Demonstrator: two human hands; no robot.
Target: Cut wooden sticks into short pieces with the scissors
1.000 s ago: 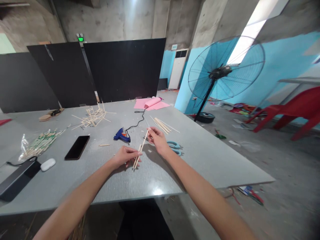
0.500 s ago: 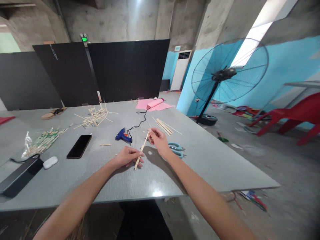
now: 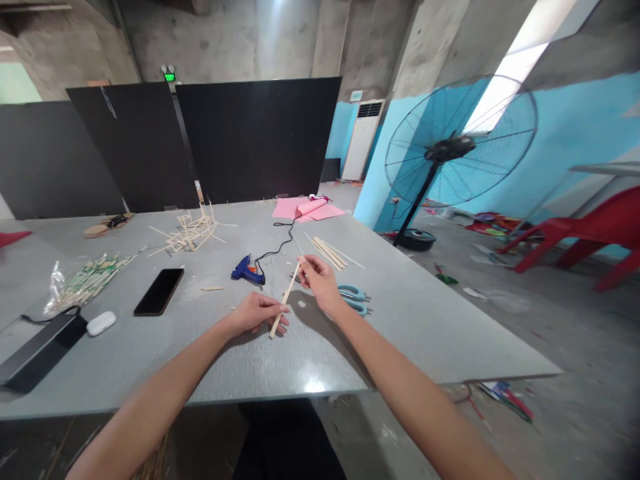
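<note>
Thin wooden sticks (image 3: 285, 298), seemingly a pair laid together, slant between my two hands over the grey table. My left hand (image 3: 259, 313) pinches them near the lower end, with thumb and fingers closed. At the upper end, the fingertips of my right hand (image 3: 316, 275) are closed on them. A blue hot glue gun (image 3: 248, 271) lies on its side just beyond my left hand. Light-blue-handled scissors (image 3: 354, 293) rest beside my right wrist, their blades partly hidden by the hand. Several loose wooden sticks (image 3: 329, 253) lie behind my right hand.
On the table (image 3: 440, 347) are a stick structure (image 3: 193, 233), pink paper (image 3: 307, 208), a phone (image 3: 159, 292), a bag of sticks (image 3: 90, 283), a white case (image 3: 101, 324) and a dark long box (image 3: 43, 350). A large fan (image 3: 450, 150) stands right of the table.
Almost nothing differs. Both hands keep their grip on the sticks in nearly the same place, and the view has shifted very slightly.
</note>
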